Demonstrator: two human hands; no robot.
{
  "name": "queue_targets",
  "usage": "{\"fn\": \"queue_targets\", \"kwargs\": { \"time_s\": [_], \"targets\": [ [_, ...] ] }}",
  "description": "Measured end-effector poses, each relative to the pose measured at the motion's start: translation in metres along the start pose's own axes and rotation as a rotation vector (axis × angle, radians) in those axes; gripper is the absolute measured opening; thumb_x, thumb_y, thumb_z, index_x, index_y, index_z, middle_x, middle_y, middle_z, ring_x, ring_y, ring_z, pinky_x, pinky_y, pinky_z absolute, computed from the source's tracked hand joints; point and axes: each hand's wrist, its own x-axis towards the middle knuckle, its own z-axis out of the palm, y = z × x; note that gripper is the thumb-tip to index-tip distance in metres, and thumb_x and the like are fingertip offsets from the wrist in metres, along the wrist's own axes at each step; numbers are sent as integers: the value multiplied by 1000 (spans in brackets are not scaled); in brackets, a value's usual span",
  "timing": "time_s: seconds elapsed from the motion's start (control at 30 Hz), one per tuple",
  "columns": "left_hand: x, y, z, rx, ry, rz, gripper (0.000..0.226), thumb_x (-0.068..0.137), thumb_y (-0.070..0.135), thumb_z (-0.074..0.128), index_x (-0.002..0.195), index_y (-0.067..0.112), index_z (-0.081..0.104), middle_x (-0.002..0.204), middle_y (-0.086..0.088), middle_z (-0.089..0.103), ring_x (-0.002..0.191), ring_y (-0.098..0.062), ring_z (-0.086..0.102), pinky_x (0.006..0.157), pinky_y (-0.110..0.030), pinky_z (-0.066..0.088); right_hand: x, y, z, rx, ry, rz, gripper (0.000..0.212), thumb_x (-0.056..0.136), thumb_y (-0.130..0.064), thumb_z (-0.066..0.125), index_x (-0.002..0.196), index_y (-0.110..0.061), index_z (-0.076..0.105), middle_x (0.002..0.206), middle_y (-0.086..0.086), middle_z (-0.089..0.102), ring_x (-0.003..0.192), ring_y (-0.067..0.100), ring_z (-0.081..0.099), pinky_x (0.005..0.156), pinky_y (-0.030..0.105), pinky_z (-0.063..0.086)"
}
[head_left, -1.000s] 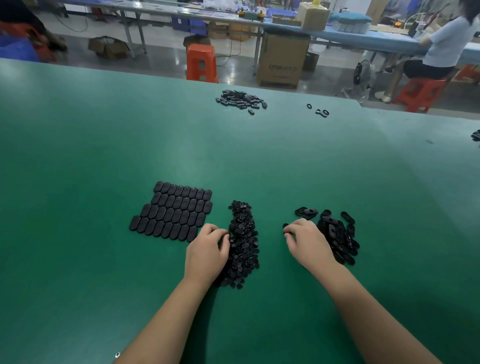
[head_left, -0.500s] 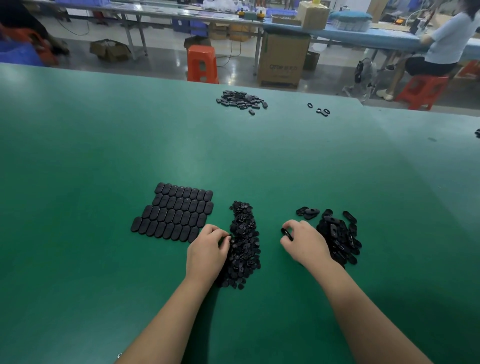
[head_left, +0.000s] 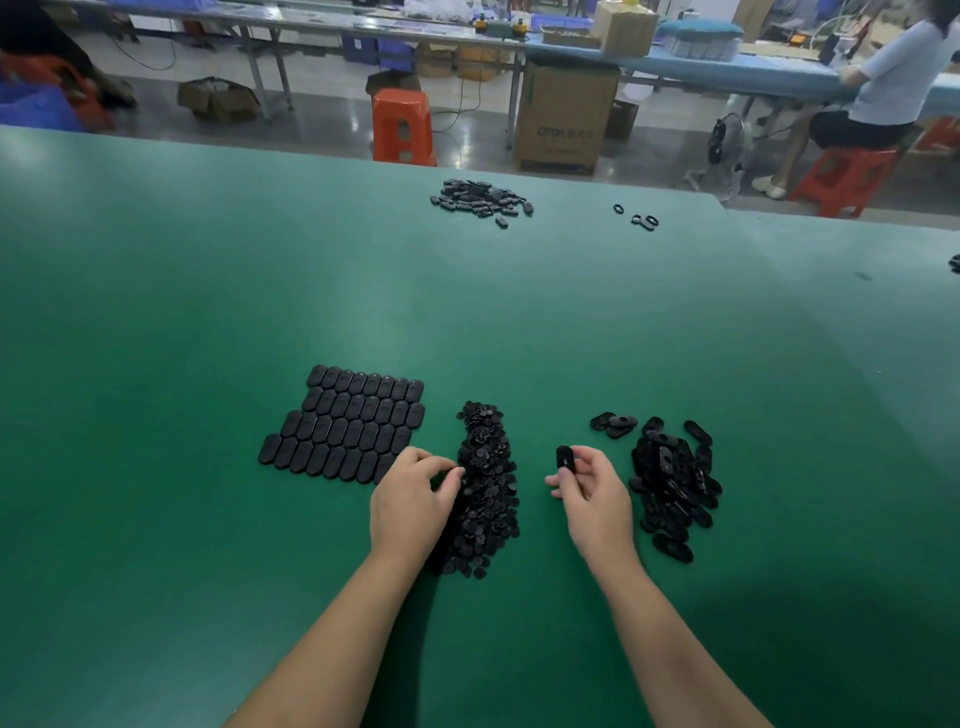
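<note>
A black oval piece (head_left: 564, 460) is pinched in the right hand (head_left: 597, 501), beside the pile of ovals (head_left: 675, 483). The pile of small bits (head_left: 488, 467) is touched by curled fingers of the left hand (head_left: 410, 499); whether one is gripped cannot be told.

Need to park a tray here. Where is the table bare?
Bare: the green table between the laid-out grid and the far pile, and left of that grid. Crowded: the left hand at the middle heap, the right hand pinching an oval piece beside the right heap.
</note>
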Motion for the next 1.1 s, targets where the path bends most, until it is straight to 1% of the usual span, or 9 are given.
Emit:
{"fn": "queue_targets", "kwargs": {
  "time_s": [0.13,0.23,0.33,0.5,0.67,0.8,0.87,0.97,1.1],
  "targets": [
    [2,3,2,14,14,-37,11,91,42,68,93,35,76,88,20,56,61,2,54,48,-15,32,-8,1,0,38,64,-27,15,102,-17,58,101,-31,53,89,-14,76,79,-2,72,66,15,53],
    [1,4,4,32,26,-29,11,93,37,66,93,32,75,87,19,56,58,3,53,47,-16,31,-9,-2,0,47,78,-17,12,104,-19,55,102,-30,51,95,-11,77,77,0,73,58,16,49],
    [-1,5,5,58,32,-23,12,95,34,63,95,30,74,86,17,56,58,2,52,47,-17,31,-10,-2,-2,82,70,-19,15,105,-15,53,106,-30,52,103,-7,73,79,3,74,62,17,51],
    [-3,2,5,23,51,-27,14,98,29,61,98,25,74,86,15,56,61,0,53,49,-17,36,-10,-2,-2,120,48,-19,34,105,-10,51,133,-28,55,114,-4,64,86,5,75,66,11,53],
    [-4,-1,6,-32,63,-21,15,97,23,65,103,17,77,85,14,56,68,-4,54,59,-19,39,-10,1,-1,132,37,-17,22,102,-9,56,105,-31,63,101,-4,73,85,7,76,78,28,62],
    [-5,-1,6,-35,55,-13,15,95,24,67,103,18,78,83,15,53,67,-1,53,61,-21,43,-10,3,-1,144,42,-45,13,103,-11,56,101,-24,56,97,-3,76,90,7,75,81,33,63],
    [-5,0,4,-26,51,-13,13,95,26,67,100,20,77,84,15,55,66,-2,54,58,-22,46,-9,3,-1,128,37,-47,10,103,-15,56,101,-24,54,97,-13,77,87,7,76,82,36,62],
    [-5,3,4,42,29,-18,13,98,30,62,94,24,72,90,15,55,62,-2,54,51,-18,38,-9,3,0,118,25,-48,8,103,-17,57,102,-24,53,96,-18,77,85,8,76,85,40,61],
    [-3,5,3,84,-3,-28,11,98,32,59,93,25,65,96,13,53,59,-1,52,51,-20,35,-10,2,0,93,22,-52,11,103,-18,56,105,-29,53,94,-19,77,84,6,75,84,36,61]
  ]
}}
